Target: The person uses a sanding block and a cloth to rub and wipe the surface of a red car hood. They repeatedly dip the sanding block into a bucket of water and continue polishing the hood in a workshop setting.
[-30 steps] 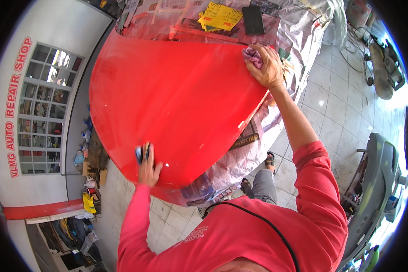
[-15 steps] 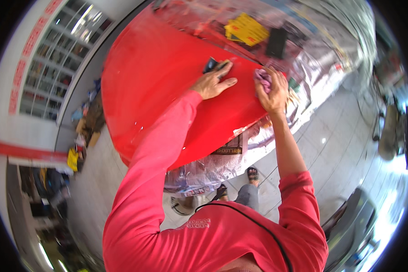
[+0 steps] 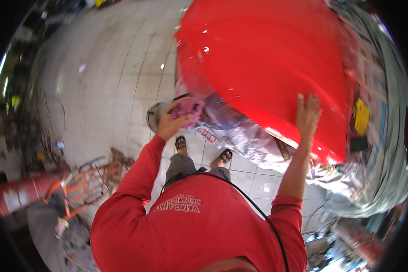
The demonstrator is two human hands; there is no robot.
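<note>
A crumpled pink cloth (image 3: 189, 110) is in my left hand (image 3: 169, 122), fingers closed around it. That hand is off to the left of the car panel, over a grey-white bucket-like container (image 3: 155, 116) on the floor. My right hand (image 3: 308, 115) lies flat on the glossy red car panel (image 3: 267, 63), fingers stretched out, near its right-hand part. Plastic sheeting (image 3: 251, 145) hangs below the panel's near edge. The dark pad from the earlier frame does not show.
Yellow sheets (image 3: 361, 117) and a dark block (image 3: 359, 144) rest on the covered area right of the panel. A grey cover (image 3: 394, 118) drapes beyond. An orange metal frame (image 3: 84, 188) and a red cylinder (image 3: 25, 195) stand at lower left on the tiled floor (image 3: 136, 59).
My view has swung left. The pink cloth has passed from my right hand to my left, which has left the panel. My right hand is now flat on the red surface.
</note>
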